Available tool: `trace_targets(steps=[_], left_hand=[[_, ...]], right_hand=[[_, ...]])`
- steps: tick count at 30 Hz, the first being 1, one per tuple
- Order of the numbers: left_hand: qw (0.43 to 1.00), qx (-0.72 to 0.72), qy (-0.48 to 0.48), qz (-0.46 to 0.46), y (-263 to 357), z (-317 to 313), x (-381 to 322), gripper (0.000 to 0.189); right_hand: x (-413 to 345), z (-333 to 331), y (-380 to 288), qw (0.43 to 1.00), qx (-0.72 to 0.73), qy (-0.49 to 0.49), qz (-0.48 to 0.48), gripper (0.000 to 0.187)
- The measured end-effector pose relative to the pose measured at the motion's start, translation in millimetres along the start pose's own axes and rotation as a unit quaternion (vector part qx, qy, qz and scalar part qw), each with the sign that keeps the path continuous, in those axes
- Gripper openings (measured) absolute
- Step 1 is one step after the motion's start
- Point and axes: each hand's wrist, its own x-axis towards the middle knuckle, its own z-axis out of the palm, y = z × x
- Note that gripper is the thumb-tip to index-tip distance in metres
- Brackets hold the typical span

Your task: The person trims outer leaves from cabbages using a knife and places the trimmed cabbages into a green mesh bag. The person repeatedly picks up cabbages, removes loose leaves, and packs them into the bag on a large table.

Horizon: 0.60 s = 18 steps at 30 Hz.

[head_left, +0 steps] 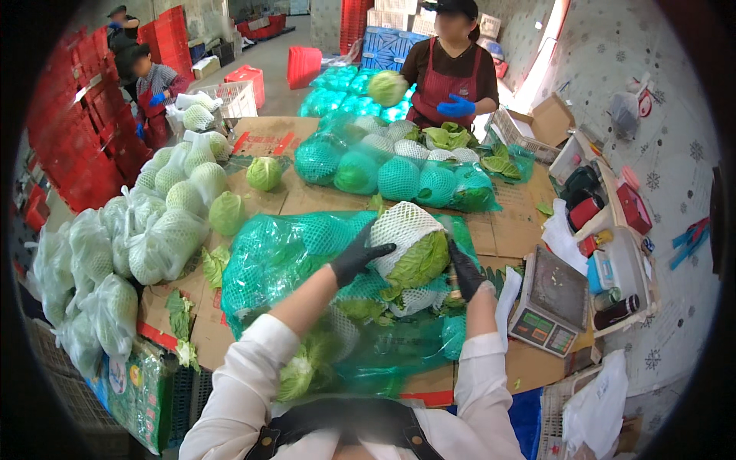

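Observation:
A green cabbage (422, 261) lies partly inside a white foam net sleeve (399, 230), above an opened green plastic bag (270, 259). My left hand (357, 256), in a black glove, holds the netted cabbage from its left side, thumb across the net. At the cabbage's right side is my right hand (467, 273), also black-gloved; its fingers are blurred, and whether they grip anything is unclear. Beneath the cabbage, more netted heads and loose leaves (368, 307) show in the bag. A bare cabbage (299, 368) sits near my left forearm.
A second green bag of netted cabbages (397, 172) lies across the cardboard-covered table (512, 224). Bagged cabbages (167, 236) line the left edge, near two bare heads (226, 213). A scale (552, 299) stands right. Opposite, a blue-gloved person (454, 86) holds a cabbage (387, 88).

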Motion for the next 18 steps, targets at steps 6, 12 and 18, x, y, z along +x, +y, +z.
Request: trace_targets(steps=[6,12,18], left_hand=[[0.997,-0.004,0.045,0.070,-33,2,-49,0.114],[0.976,0.090,0.086,0.179,-82,-18,-200,0.136],[0.973,0.121,0.198,-0.010,-146,-51,-333,0.113]], right_hand=[[-50,35,33,0.969,0.131,-0.038,-0.208,0.062],[-147,90,47,0.924,-0.118,-0.061,-0.358,0.090],[-179,180,81,0.834,-0.243,-0.172,-0.464,0.077]])
